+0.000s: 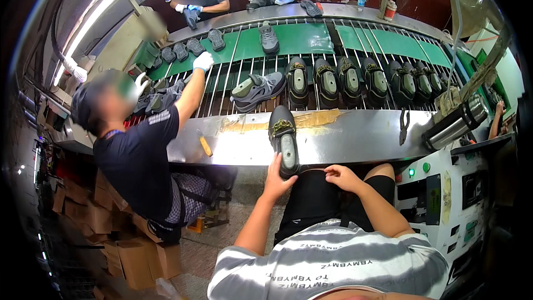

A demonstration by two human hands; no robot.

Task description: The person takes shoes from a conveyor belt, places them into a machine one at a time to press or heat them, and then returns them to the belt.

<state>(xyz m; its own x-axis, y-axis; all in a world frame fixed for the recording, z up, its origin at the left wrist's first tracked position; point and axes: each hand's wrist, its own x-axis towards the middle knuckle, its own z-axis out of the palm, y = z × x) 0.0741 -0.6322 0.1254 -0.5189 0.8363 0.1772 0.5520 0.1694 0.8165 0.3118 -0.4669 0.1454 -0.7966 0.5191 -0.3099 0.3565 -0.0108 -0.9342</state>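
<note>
A black shoe (pixel 282 128) with a grey-green last (pixel 288 153) inside it lies toe-away on the metal bench edge, its laces dark with yellowish flecks. My left hand (pixel 274 182) grips its heel end from the left, fingers along the side. Above my lap, to the right of the heel, my right hand (pixel 343 178) has its fingertips pinched together. A thin line runs between the heel and those fingertips, too fine to name. Just beyond the shoe, a grey sneaker (pixel 260 92) lies on the rollers beside a row of black lasted shoes (pixel 348 80).
The metal bench (pixel 355 139) carries pliers (pixel 405 126), a steel thermos (pixel 455 122) and a yellow-handled tool (pixel 206 146). At left a co-worker (pixel 136 150) reaches over the roller conveyor (pixel 222 78). Two people work across it. Cardboard boxes (pixel 139 261) pile at lower left; a white control cabinet (pixel 444 189) stands right.
</note>
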